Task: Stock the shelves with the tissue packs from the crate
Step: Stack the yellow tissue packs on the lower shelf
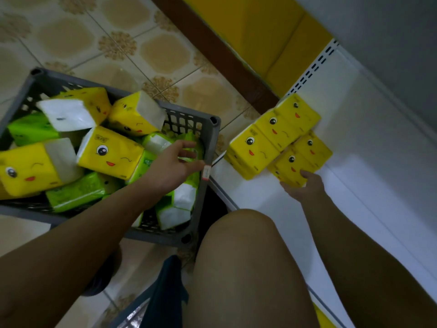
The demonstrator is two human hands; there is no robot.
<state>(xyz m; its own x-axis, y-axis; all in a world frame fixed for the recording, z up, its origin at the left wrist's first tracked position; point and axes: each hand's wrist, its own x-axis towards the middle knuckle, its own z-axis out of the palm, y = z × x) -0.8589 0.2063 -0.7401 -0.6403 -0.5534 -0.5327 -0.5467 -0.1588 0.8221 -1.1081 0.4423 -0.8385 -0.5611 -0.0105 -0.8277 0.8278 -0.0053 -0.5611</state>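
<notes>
A grey plastic crate [210, 147] on the floor holds several yellow tissue packs [111, 152] with cartoon faces and green packs [75, 192]. My left hand [175, 162] hovers over the crate's right side with fingers spread above a green pack [189, 147], holding nothing. On the white shelf [354, 143] to the right, several yellow packs [274, 133] stand in rows. My right hand [305, 188] grips the near end of the nearest yellow pack [293, 166] on the shelf.
Patterned floor tiles [118, 43] lie beyond the crate. A brown baseboard [212, 48] and large yellow bundles [272, 31] sit behind the shelf's slotted upright [314, 67]. My bare knee [243, 245] is between crate and shelf.
</notes>
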